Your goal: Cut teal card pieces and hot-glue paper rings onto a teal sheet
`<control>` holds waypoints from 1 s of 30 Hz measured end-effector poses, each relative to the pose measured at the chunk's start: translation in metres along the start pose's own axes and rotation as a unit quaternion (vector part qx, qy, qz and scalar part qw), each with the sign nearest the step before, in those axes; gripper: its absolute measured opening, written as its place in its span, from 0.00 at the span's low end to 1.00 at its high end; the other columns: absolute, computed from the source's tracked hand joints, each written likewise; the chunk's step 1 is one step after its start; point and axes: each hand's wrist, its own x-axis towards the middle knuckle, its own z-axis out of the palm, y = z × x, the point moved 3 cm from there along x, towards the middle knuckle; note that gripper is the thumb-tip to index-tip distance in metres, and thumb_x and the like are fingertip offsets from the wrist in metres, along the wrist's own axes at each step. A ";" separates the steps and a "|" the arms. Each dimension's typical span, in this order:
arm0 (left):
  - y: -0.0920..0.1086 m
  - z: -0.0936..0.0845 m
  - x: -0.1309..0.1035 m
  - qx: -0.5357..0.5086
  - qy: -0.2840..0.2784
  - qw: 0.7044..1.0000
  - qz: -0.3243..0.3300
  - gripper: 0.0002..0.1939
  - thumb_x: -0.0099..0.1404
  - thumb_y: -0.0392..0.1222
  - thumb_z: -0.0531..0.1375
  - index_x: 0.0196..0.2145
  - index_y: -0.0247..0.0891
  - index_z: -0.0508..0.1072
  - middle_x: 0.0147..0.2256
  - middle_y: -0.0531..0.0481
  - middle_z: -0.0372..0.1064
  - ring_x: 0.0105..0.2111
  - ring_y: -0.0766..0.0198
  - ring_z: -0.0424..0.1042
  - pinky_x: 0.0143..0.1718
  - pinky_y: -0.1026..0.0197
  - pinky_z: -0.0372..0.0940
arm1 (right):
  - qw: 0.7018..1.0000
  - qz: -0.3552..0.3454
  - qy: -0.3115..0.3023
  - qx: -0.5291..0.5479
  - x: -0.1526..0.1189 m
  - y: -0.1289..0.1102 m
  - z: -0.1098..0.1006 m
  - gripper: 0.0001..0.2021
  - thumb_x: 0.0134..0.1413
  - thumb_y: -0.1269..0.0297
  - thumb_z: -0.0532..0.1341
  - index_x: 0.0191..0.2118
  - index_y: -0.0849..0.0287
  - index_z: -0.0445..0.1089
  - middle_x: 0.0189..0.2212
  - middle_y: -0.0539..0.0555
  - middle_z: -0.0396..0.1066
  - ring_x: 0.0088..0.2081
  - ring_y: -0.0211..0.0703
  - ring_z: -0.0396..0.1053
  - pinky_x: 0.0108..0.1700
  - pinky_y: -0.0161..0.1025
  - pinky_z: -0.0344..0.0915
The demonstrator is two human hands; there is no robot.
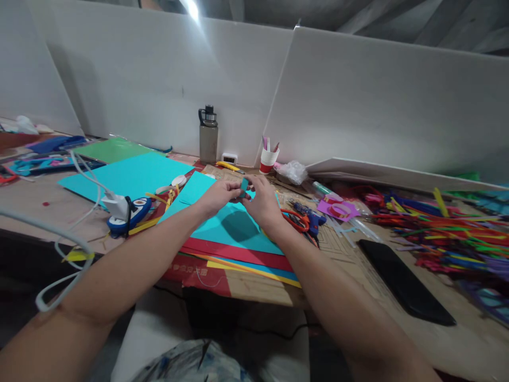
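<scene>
Two hands' fingers pinch a teal piece; blue sheets lie beneath, scissors nearby.

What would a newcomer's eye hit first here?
Probably the bright turquoise sheets at the centre, with both hands above them pinching a small turquoise piece. Next, the tangle of multicoloured strips spread at the right. Then the black phone-like slab, lying near the right forearm.

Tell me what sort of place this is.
Probably a craft workspace: colored paper on the table, a heap of bright strips, and a cup holding pens or pencils.
</scene>
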 end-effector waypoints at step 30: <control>-0.007 -0.003 0.003 -0.218 0.002 0.972 -0.087 0.13 0.54 0.46 0.68 0.33 0.34 0.76 0.31 0.48 0.75 0.29 0.68 0.71 0.34 0.65 0.65 | 0.997 0.046 0.007 0.066 0.002 -0.006 -0.007 0.26 0.46 0.71 0.66 0.54 0.55 0.66 0.41 0.54 0.66 0.38 0.42 0.68 0.44 0.44 0.69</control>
